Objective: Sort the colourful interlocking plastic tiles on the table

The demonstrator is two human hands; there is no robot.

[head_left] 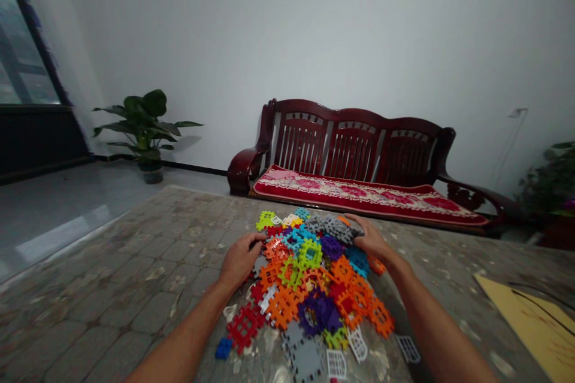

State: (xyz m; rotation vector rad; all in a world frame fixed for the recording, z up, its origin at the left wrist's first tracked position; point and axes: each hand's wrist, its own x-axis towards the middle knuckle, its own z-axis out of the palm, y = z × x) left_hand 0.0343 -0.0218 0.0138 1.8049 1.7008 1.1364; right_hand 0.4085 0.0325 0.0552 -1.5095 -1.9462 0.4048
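A heap of colourful interlocking plastic building pieces lies on the cloth-covered table in front of me. My left hand touches the heap's left edge beside orange pieces; its thumb and index finger are a little apart, and the other fingers are partly hidden. At the far right of the heap, my right hand curls round a clump of grey building pieces. Purple pieces, a red square piece and a large grey plate spread toward me. White window-like pieces lie at the near edge.
A small blue block lies at the near left. Yellow cardboard with a dark cord across it is at the right. Beyond the patterned tablecloth stands a wooden sofa; a potted plant is at the left.
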